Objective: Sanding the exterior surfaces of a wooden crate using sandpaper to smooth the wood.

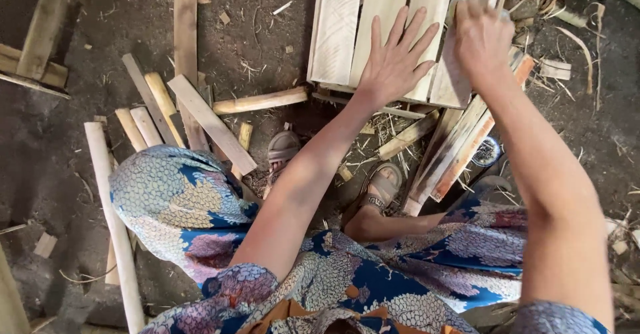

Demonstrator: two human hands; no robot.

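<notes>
Dirt floor [53, 147] littered with offcuts, left hand [393, 61] spread flat on the slatted wood panel [347, 27], right hand [481, 37] pinching a pale sanding scrap against it; splinters look likely if either slips.

Soft, even daylight fills the head view, strongest at the top where the pale slatted panel [373, 27] looks nearly washed out, though no hard glare shows. The dirt floor [53, 174] stays dark and dull, deepest in the shaded hollow beneath the panel's near edge. Shadows are faint and diffuse; the forearms cast only weak ones. The left hand [397, 57] is sharp, with clear finger edges, while the right hand [481, 37] shows slight motion blur at the knuckles. The wide lens bends the long pole [113, 227] at the left edge and stretches the patterned cloth [193, 207] near the bottom.
</notes>
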